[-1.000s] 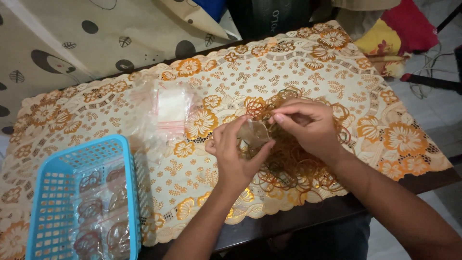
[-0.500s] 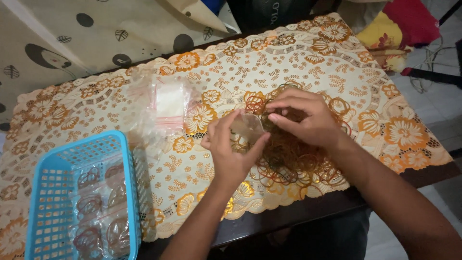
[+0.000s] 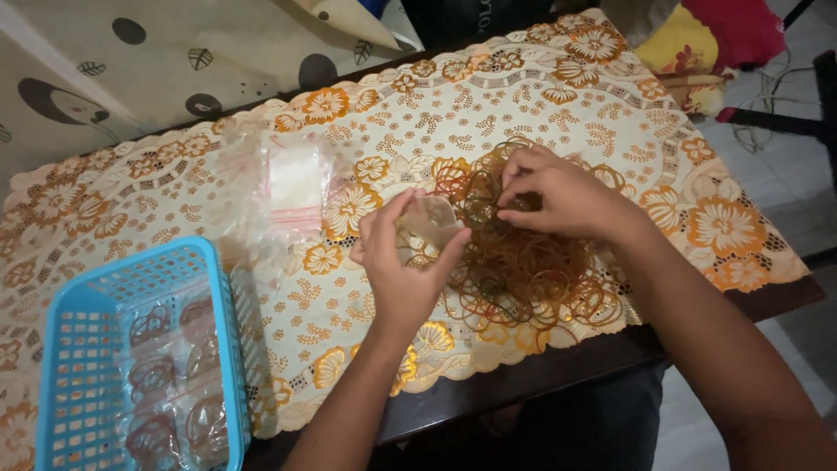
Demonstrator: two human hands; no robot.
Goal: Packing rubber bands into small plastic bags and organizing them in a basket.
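**Two hands work a heap of rubber bands at a flower-patterned desk**

Gripping a small clear plastic bag (image 3: 429, 220) between thumb and fingers, the person's left hand (image 3: 403, 262) holds it up just above the desk (image 3: 523, 384), its grip clamped on the bag's sides. Close beside it, the right hand (image 3: 562, 194) rests on a loose pile of brown and orange rubber bands (image 3: 532, 270), fingertips pinched together on a few bands at the top of the heap; the bands spread from under that hand toward the desk's near edge. A cream and orange floral lace tablecloth (image 3: 558, 96) covers the desk. To the left of the left hand lies a stack of empty clear zip bags (image 3: 292, 179) with red seal strips, flat on the cloth and apart from both hands. At the near left corner stands a blue plastic basket (image 3: 65, 349) holding several small clear bags filled with rubber bands (image 3: 170, 384). A patterned cloth with dark spots (image 3: 113, 61) hangs behind the desk, and red and yellow fabric (image 3: 715, 39) lies at the far right.
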